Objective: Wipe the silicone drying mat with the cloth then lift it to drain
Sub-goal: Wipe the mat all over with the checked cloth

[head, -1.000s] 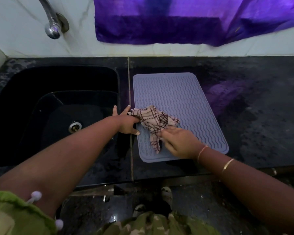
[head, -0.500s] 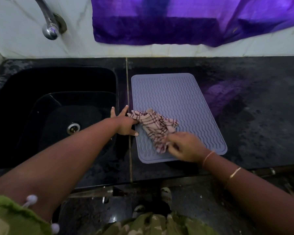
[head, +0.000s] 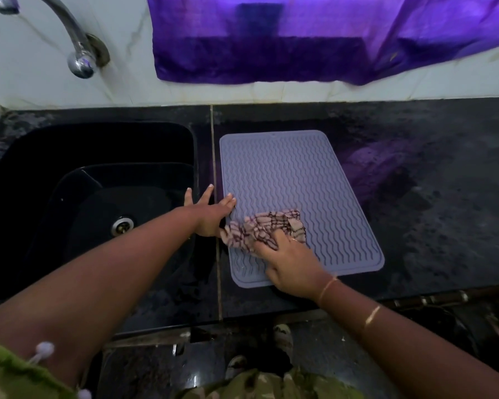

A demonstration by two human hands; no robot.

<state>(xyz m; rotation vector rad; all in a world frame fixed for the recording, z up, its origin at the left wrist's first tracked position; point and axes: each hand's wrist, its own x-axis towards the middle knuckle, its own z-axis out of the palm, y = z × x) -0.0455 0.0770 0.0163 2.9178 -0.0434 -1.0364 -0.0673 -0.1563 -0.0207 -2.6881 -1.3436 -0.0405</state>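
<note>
Her right hand has its fingers bunched into the checked cloth, pressing it on the near left part of the silicone drying mat, while the left hand lies flat with fingers spread, pinning the mat's left edge. Wiping looks barely under way — the far ridges seem untouched and the mat lies flat on the counter, not yet lifted. The sink sits just beside that edge — open counter to the right.

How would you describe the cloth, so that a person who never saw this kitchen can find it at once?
Start at the black sink on the left; just to its right a grey ribbed drying mat lies flat on the dark counter. On the mat's near left part, the right hand presses a crumpled cloth. It is the only checked thing here: pale pink with dark lines.
</note>
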